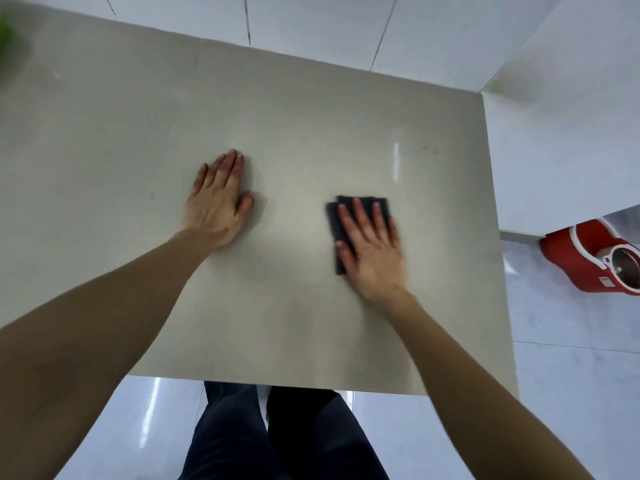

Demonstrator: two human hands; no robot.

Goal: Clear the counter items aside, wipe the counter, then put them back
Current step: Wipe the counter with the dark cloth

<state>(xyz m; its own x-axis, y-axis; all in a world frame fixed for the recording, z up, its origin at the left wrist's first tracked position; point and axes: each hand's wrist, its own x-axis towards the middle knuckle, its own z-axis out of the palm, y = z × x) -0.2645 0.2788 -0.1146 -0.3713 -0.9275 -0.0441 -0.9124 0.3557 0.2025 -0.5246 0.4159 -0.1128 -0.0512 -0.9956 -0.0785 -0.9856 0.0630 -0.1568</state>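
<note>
With the beige desk (138,140) bare of items, the job looks to be in its wiping stage: the right hand (375,259), its grip spread flat, presses a dark folded cloth (341,216) right of centre, the left hand (216,202) rests flat nearby, and returning items remains.

A pale grey-beige counter (138,133) with a smooth, faintly glossy top fills most of the view, its far edge meeting white wall tiles and its right edge ending at a straight border. A dark, folded rectangular cloth (343,216) lies flat on the counter, right of its centre, pressed under the straight fingers of the right hand (372,252). The cloth's outline is slightly blurred.
</note>
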